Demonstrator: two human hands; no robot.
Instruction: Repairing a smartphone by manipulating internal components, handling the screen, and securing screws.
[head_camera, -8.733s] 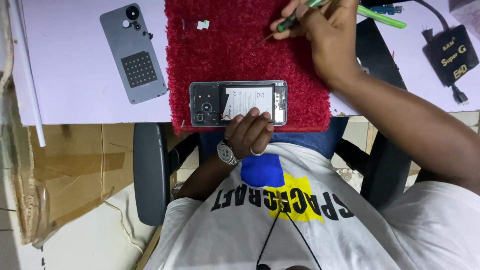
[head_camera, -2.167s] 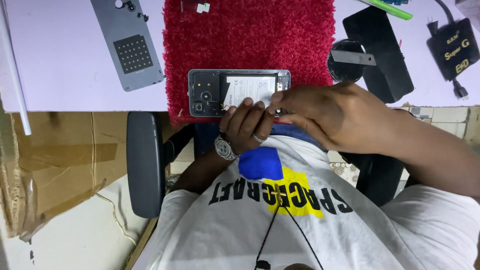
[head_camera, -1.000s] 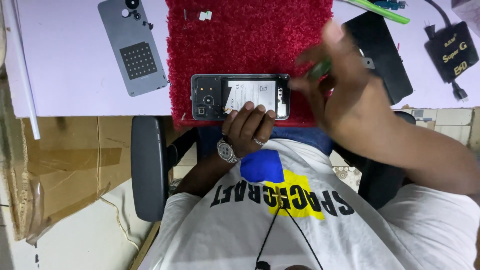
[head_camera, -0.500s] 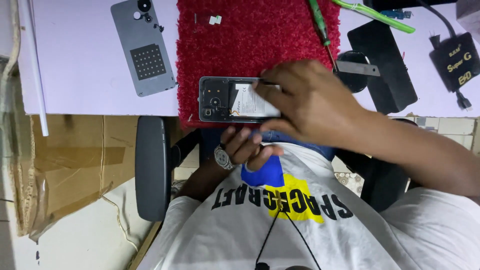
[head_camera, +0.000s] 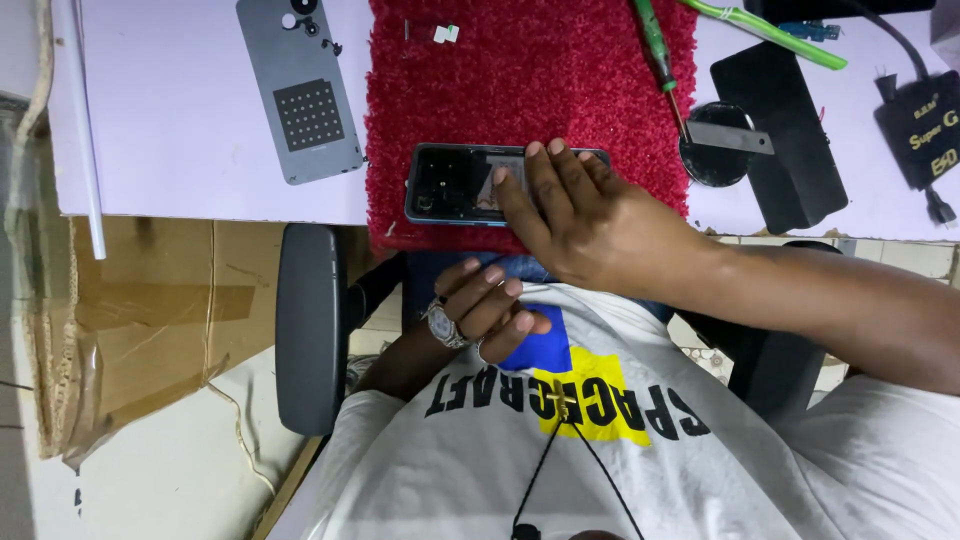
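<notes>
With the right hand (head_camera: 590, 215) laid flat and open-fingered across the opened dark rectangular phone (head_camera: 455, 184) on the red shag mat (head_camera: 530, 90), the left hand (head_camera: 490, 305) rests loosely curled and empty below the desk (head_camera: 180, 120); refitting likely requires the grey back cover (head_camera: 300, 90).

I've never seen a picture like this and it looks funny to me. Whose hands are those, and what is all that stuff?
There is no machine here, just a person. The camera sits on their head and looks down, so you see their shirt at the bottom and their two arms reaching out.

The right hand lies flat, fingers spread, on an opened phone whose insides show. The phone rests on a fluffy red mat on a pale table.

The left hand, with a wristwatch, is close to the person's belly and seems to hold nothing.

Also on the table: a grey phone back cover, a green screwdriver and a black charger.
</notes>
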